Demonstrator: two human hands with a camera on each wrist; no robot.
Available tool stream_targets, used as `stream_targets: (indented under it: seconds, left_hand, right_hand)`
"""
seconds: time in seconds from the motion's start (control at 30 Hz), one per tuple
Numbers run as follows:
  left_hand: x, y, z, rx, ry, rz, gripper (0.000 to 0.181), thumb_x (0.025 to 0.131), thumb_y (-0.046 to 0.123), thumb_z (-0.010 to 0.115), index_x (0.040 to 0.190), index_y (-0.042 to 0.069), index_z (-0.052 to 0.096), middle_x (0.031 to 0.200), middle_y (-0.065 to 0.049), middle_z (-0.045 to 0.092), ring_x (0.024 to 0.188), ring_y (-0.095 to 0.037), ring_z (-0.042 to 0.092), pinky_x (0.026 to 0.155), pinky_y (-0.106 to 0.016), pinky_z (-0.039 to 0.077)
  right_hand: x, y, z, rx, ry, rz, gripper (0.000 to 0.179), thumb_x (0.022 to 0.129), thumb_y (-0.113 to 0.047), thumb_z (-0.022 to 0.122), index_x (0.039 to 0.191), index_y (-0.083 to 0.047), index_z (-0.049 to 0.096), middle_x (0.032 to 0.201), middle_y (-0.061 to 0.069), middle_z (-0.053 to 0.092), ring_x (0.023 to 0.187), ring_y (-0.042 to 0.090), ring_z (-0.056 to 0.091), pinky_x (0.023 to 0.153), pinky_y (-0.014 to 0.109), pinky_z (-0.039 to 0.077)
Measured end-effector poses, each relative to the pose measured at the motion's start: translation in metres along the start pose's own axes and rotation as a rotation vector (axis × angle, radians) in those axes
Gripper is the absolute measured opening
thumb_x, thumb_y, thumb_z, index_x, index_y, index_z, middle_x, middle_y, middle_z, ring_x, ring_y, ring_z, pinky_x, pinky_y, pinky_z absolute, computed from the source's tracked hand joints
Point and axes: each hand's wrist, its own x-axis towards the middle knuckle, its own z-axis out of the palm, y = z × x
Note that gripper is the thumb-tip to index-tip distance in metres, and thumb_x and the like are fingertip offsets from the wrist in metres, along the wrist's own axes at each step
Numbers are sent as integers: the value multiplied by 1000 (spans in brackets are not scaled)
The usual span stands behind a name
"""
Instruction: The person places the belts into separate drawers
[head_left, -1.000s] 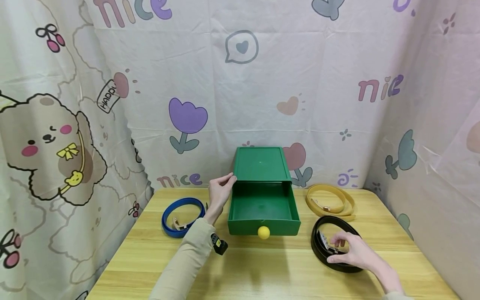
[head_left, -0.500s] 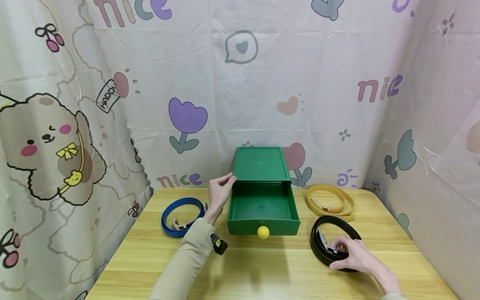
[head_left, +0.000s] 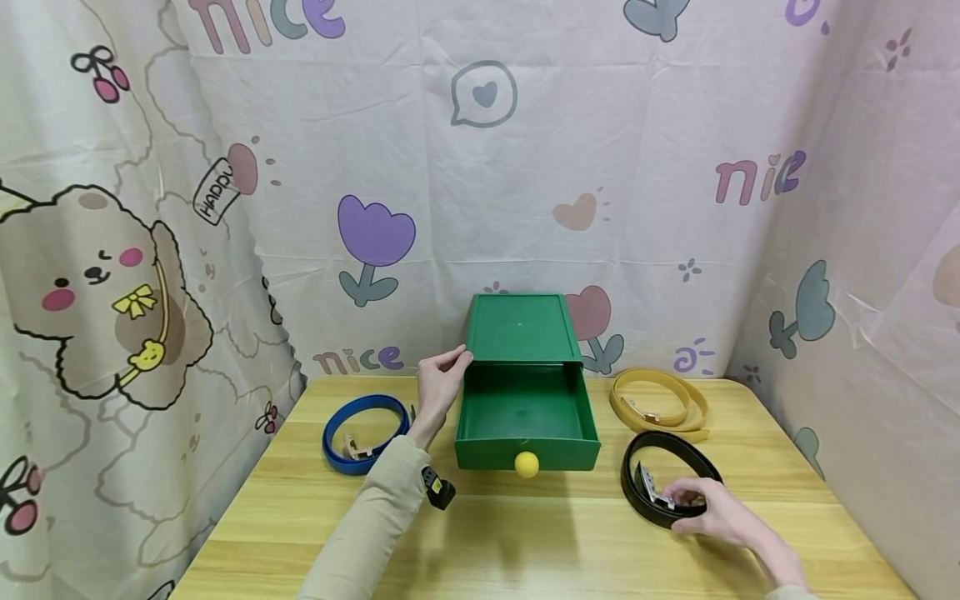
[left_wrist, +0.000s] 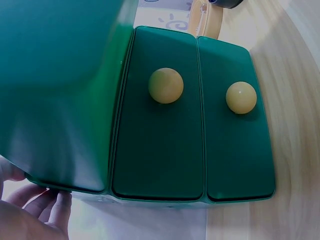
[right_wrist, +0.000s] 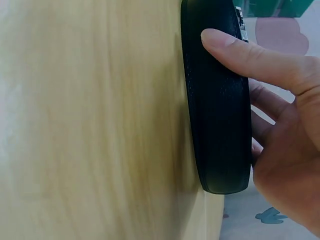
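Observation:
A green drawer cabinet [head_left: 521,327] stands at the table's back middle, its top drawer [head_left: 525,457] pulled out and bare inside. My left hand [head_left: 438,387] grips the cabinet at its upper left front corner; the left wrist view shows thumb and fingers curled at the green edge. At the right, a coiled black belt [head_left: 651,505] with a silver buckle [head_left: 651,485] is pinched by my right hand [head_left: 712,510]. Its thumb presses the outer face of the belt [right_wrist: 215,125], and the fingers go behind it.
A coiled blue belt [head_left: 341,457] lies left of the cabinet, partly behind my left forearm. The coiled yellow belt [head_left: 693,408] lies behind the black one. Two closed lower drawers [left_wrist: 160,145] carry round yellow knobs. A patterned cloth [head_left: 517,183] hangs behind the table.
My right hand has come down to the black belt and closed thumb and fingers on its near side. The belt's near part has shifted slightly. My left hand stays put.

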Motion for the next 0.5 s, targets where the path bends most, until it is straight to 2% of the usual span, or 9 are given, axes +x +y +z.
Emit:
stream_targets:
  seconds: [0.3,0.37,0.5]
  left_hand:
    - [-2,2,-1,10,-1,-6,32,94,22,70,123,8,73,126,-13,72,117,-29,68,100,-45,55]
    - [-2,2,-1,10,-2,-11,32,94,22,69,123,9,73,126,-13,72,117,-29,68,101,-45,55]
    - [-2,1,0,11,1,-14,32,94,23,69,123,9,73,126,-14,72,117,-29,68,101,-44,55]
  right_hand:
    - [-3,-4,-8,-30,-45,113,36,69,-4,85,102,3,73,85,-3,70,83,-9,56,69,21,49]
    - [-3,-3,-10,-32,-62,137,35,70,-5,85,102,5,74,86,0,72,84,-10,56,70,20,49]
    - [-4,-1,-13,-46,-80,177,34,71,-10,86,100,4,76,94,13,78,91,-10,60,76,15,50]
